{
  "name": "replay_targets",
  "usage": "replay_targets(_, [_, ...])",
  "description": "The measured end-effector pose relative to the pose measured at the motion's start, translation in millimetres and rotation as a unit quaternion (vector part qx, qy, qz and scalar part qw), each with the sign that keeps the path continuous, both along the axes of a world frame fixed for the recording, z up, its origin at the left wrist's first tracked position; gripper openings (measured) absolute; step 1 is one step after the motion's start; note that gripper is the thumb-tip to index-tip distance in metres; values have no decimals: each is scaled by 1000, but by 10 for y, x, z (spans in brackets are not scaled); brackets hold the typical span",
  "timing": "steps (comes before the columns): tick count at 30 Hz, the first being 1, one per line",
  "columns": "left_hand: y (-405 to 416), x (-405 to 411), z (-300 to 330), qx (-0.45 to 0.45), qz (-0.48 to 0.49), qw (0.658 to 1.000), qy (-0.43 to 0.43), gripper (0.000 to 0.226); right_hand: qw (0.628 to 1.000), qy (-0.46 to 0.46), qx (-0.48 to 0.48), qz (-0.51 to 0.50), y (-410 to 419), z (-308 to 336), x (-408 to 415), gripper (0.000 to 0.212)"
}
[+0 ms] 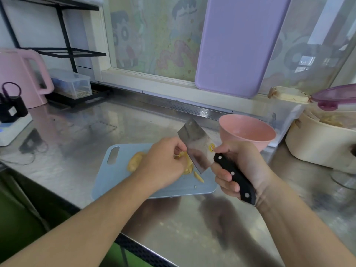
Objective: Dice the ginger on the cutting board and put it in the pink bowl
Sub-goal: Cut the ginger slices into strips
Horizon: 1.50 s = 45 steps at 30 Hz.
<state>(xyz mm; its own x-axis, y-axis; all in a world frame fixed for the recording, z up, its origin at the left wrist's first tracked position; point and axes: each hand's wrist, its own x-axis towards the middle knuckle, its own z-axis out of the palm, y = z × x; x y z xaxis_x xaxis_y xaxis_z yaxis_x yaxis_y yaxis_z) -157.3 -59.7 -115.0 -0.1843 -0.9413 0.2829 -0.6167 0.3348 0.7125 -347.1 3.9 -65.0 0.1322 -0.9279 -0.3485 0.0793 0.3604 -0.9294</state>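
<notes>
A light blue cutting board [115, 176] lies on the steel counter. On it sits a yellow ginger piece [134, 160], with cut ginger strips [198, 176] to its right. My left hand [163, 162] hovers over the strips, fingers curled at the cleaver's flat side, pinching ginger slices there. My right hand [238, 170] grips the black handle of a cleaver [196, 147], its blade raised and tilted above the board. The pink bowl [246, 132] stands empty just behind the board's right end.
A pink kettle [21, 78] and a black rack stand at the back left. A purple board [238, 45] leans on the window. A cream pot [319, 143] and a clear container [285, 120] crowd the right. The counter's front edge runs below my arms.
</notes>
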Motion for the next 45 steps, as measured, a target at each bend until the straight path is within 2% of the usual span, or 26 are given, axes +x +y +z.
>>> replay_targets(5, [83, -22, -39, -8, 25, 1000, 7, 22, 999, -42, -13, 18, -34, -14, -91, 34])
replay_targets(8, [95, -42, -60, -18, 45, 999, 7, 30, 996, -79, -30, -3, -44, -17, -111, 36])
replay_targets(12, [86, -76, -77, -28, 26, 999, -9, 36, 992, -112, -43, -35, -54, -10, -144, 38])
replay_targets(18, [75, -75, -48, -20, 47, 999, 4, 29, 994, -92, -50, -43, -66, -4, -152, 40])
replay_targets(22, [45, -77, -13, 14, 15, 998, -51, 35, 994, -75, -54, -54, -72, -3, -174, 38])
replay_targets(25, [19, -94, -21, 20, 22, 997, -77, 28, 995, -63, -51, -55, -56, -5, -164, 40])
replay_targets(28, [4, -109, -74, 16, 42, 997, -59, 24, 996, -53, -50, -59, -38, 10, -142, 43])
replay_targets(32, [-131, -157, -54, 11, 53, 998, -35, 32, 996, -39, -43, -66, -16, 41, -127, 43])
replay_targets(36, [-340, -238, 76, 70, 10, 994, -81, 46, 995, -29, -38, -84, 7, 49, -92, 40])
replay_targets(38, [-384, -286, 85, 98, -16, 989, -106, 41, 995, -29, -38, -90, 11, 43, -84, 40])
replay_targets(40, [-384, -314, 59, 88, -29, 988, -125, 32, 995, -31, -33, -94, 14, 42, -84, 40])
replay_targets(45, [-317, -312, 20, 69, -31, 993, -86, 34, 994, -7, -28, -101, 14, 51, -81, 40])
